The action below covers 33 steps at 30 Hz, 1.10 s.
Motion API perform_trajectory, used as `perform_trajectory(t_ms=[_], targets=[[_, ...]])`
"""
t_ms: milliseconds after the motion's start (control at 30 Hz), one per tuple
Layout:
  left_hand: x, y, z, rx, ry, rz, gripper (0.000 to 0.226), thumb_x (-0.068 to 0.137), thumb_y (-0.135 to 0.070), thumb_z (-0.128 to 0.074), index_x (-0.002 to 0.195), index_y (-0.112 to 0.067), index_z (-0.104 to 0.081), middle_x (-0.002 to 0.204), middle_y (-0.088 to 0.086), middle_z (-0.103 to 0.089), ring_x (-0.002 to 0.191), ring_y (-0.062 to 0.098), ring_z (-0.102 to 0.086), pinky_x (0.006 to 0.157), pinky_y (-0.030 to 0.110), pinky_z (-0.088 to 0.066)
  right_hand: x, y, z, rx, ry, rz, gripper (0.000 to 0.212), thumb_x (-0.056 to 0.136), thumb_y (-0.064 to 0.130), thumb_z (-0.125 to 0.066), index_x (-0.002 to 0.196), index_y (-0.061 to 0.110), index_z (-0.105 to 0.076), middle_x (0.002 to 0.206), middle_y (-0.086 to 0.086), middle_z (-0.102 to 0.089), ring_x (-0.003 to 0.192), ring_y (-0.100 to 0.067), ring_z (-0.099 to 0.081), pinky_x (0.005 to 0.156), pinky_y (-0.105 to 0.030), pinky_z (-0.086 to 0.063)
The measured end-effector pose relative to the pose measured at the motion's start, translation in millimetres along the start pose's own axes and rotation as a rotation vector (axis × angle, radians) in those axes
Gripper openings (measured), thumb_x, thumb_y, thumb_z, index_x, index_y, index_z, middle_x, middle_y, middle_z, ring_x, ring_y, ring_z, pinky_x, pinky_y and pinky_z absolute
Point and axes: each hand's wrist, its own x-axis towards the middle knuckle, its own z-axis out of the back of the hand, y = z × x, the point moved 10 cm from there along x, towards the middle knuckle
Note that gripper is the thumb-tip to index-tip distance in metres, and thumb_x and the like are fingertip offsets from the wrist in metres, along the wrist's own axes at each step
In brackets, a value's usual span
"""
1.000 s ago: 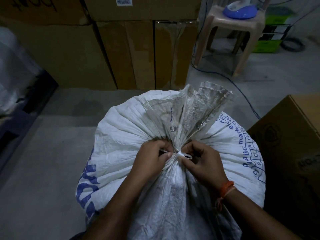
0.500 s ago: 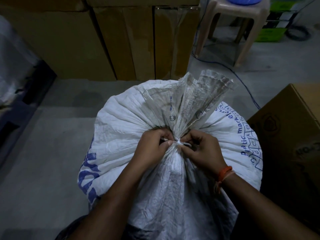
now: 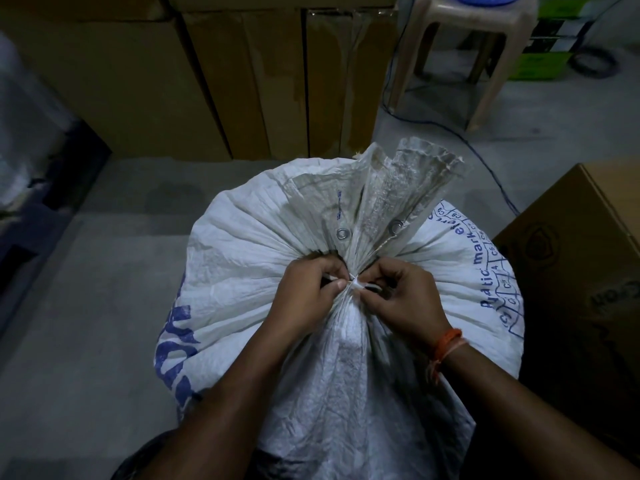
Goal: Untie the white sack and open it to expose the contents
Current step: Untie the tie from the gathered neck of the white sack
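Hands unmoved since earlier frame. Left hand (image 3: 304,292) and right hand (image 3: 403,296) both pinch white tie (image 3: 355,283) at white sack (image 3: 249,258) neck, frame centre. Risk: opposing pull tightens knot; thin ends slip.

Two bare forearms, no sleeves in view. Left hand (image 3: 304,292) and wrist unadorned, short fingernails. Right hand (image 3: 407,299) likewise ringless. Around the right wrist, an orange thread band (image 3: 448,344) wound in several strands, with thinner loose ends trailing from it down the forearm.
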Motion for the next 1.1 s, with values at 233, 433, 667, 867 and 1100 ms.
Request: perform_trajectory(t_ms=[233, 433, 667, 867, 1100], targets=[[0, -1, -3, -0.015, -0.01, -0.02, 0.011, 0.086, -0.013, -0.075, 0.089, -0.024, -0.077, 0.084, -0.013, -0.071, 0.084, 0.008, -0.069, 0.072, 0.018, -0.047, 0, 2, 0, -0.032, 0.002, 0.024, 0.014, 0.071, 0.011, -0.086, 0.077, 0.015, -0.074, 0.073, 0.005, -0.075, 0.069, -0.007, -0.071, 0.065, -0.028, -0.057], [0, 2, -5, -0.06, -0.006, 0.015, 0.01, 0.089, -0.016, -0.076, 0.088, -0.026, -0.076, 0.082, -0.014, -0.072, 0.081, 0.005, -0.068, 0.075, 0.022, -0.049, -1, 4, 1, -0.068, -0.016, 0.048, 0.015, 0.073, 0.018, -0.086, 0.076, 0.02, -0.071, 0.073, 0.007, -0.074, 0.07, -0.004, -0.071, 0.066, -0.035, -0.059], [-1, 5, -2, -0.107, -0.037, 0.048, 0.009, 0.09, -0.014, -0.075, 0.091, -0.023, -0.078, 0.086, -0.011, -0.076, 0.082, 0.002, -0.068, 0.077, 0.021, -0.05, -5, 18, 2, -0.147, -0.073, 0.119, 0.016, 0.074, 0.02, -0.083, 0.075, 0.02, -0.067, 0.07, 0.006, -0.069, 0.067, -0.005, -0.066, 0.063, -0.028, -0.053], [-1, 3, -1, -0.134, -0.017, 0.035, 0.012, 0.09, -0.012, -0.076, 0.089, -0.024, -0.076, 0.08, -0.015, -0.071, 0.073, -0.009, -0.061, 0.074, 0.016, -0.046, -1, 10, 2, -0.13, -0.065, 0.083, 0.014, 0.074, 0.023, -0.084, 0.075, 0.021, -0.07, 0.071, 0.008, -0.072, 0.066, -0.004, -0.068, 0.063, -0.033, -0.055], [-2, 3, 1, -0.164, -0.01, 0.039, 0.009, 0.089, -0.013, -0.077, 0.091, -0.022, -0.077, 0.084, -0.013, -0.073, 0.076, -0.007, -0.064, 0.077, 0.02, -0.05, -1, 7, 1, -0.104, -0.053, 0.073, 0.014, 0.074, 0.022, -0.085, 0.076, 0.02, -0.071, 0.073, 0.008, -0.073, 0.068, -0.004, -0.069, 0.065, -0.033, -0.057]])
